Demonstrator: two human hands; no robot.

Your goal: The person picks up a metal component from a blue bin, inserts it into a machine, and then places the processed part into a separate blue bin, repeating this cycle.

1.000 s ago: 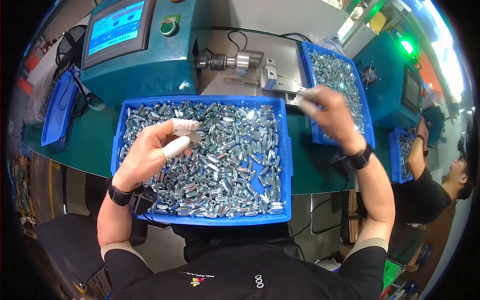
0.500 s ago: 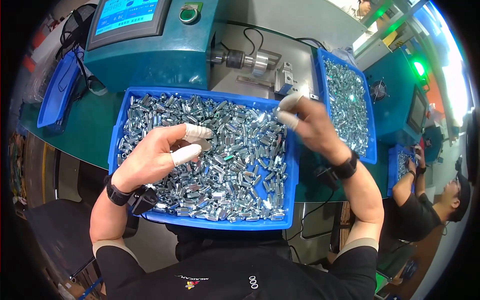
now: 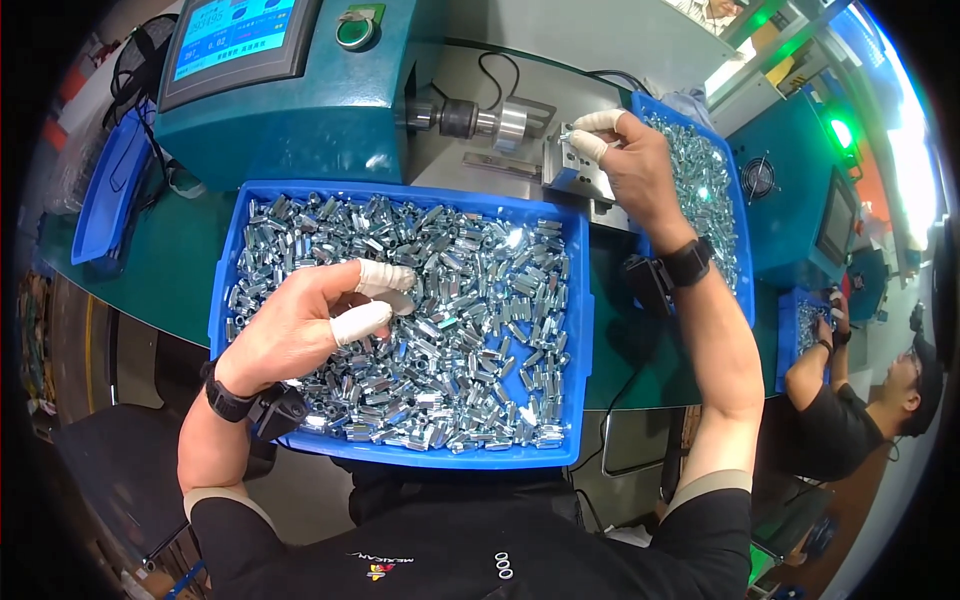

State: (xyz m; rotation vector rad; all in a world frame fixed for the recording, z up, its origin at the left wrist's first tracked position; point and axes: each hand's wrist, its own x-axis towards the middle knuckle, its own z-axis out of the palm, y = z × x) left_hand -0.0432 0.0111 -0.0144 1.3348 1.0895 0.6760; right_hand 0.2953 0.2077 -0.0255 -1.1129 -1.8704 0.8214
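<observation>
A blue bin (image 3: pixel 400 458) full of shiny long hex nuts (image 3: pixel 450 300) lies in front of me. Over its left half hovers my left hand (image 3: pixel 310 320), white covers on its fingertips. Its fingers curl toward the thumb in a loose pinch; whatever lies between them is hidden. Beyond the bin's far right corner, my right hand (image 3: pixel 640 165) reaches to a metal fixture block (image 3: pixel 575 170). Its covered thumb and forefinger pinch a small metal piece, apparently a hex nut, at the block's top; the fingers mostly cover it. A round chuck (image 3: pixel 460 119) points at the block from the left.
A teal machine (image 3: pixel 290 120) with a screen (image 3: pixel 240 45) and a green button (image 3: pixel 354 32) stands at the far left. Another nut-filled blue bin (image 3: pixel 745 290) sits at right, an empty-looking blue tray (image 3: pixel 100 215) at far left. A co-worker (image 3: pixel 850 410) works at right.
My right hand has moved from the bin's far right corner up and away to the fixture block. My left hand stays over the bin, shifted slightly left.
</observation>
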